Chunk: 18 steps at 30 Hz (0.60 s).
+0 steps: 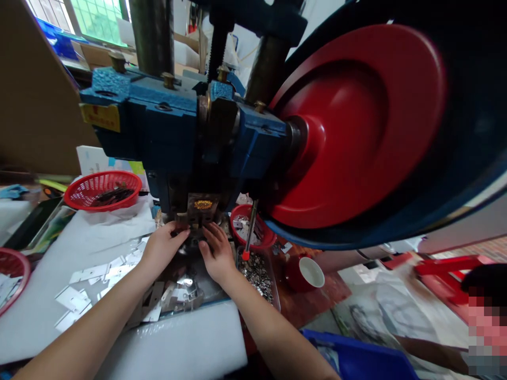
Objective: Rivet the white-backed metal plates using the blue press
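Both my hands are at the die [202,208] of a blue press [166,121], one on each side. My left hand [164,245] has its thumb and forefinger drawn together at the left of the die; whatever lies between them is too small and dark to make out. At the right, my right hand [217,256] reaches in with fingers stretched and thumb apart, touching or close to the die base. Below my hands, loose metal pieces [184,290] lie on the press bed. Flat metal plates [106,274] are scattered on white foam to the left.
A large red flywheel [356,126] fills the upper right. Red baskets [103,192] hold parts at left, and another red basket [253,224] sits behind a clear bin of small metal parts [257,277]. A red mug [304,274] stands right. Another person [487,322] is at the far right edge.
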### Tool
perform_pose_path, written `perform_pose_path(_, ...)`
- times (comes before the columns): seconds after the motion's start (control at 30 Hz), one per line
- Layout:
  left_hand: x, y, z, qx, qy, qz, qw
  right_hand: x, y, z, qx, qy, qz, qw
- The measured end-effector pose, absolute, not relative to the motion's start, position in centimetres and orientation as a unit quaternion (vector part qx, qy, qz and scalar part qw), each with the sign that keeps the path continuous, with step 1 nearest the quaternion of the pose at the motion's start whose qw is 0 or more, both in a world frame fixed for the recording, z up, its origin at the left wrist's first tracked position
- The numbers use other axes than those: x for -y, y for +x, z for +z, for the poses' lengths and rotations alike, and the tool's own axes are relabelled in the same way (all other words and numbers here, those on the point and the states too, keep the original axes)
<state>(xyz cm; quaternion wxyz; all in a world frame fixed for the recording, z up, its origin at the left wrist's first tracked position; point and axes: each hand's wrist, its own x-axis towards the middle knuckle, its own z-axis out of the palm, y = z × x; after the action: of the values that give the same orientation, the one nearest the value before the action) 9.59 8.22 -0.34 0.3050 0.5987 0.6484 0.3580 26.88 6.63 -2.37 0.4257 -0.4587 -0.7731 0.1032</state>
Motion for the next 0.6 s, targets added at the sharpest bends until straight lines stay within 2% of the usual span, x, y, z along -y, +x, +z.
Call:
perform_pose_path(0.07, -8.4, 9.9, -0.4, -0.651, 0.603, 0.356, 0.294, -6.5, 27.1, -2.3, 0.768, -0.473, 0.098, 0.421)
perform_pose_path(0.27, -8.9, 9.9, -0.6, -0.646, 0.627, 0.350, 0.258, -6.5, 27.1, -1.4, 0.795, -0.498, 0.075, 0.337)
perform_pose_path(0.6, -9.6, 9.4, -1.2, -0.628, 0.652, 0.330, 0.269, -7.1, 27.3, -0.7, 0.812, -0.497, 0.073, 0.297)
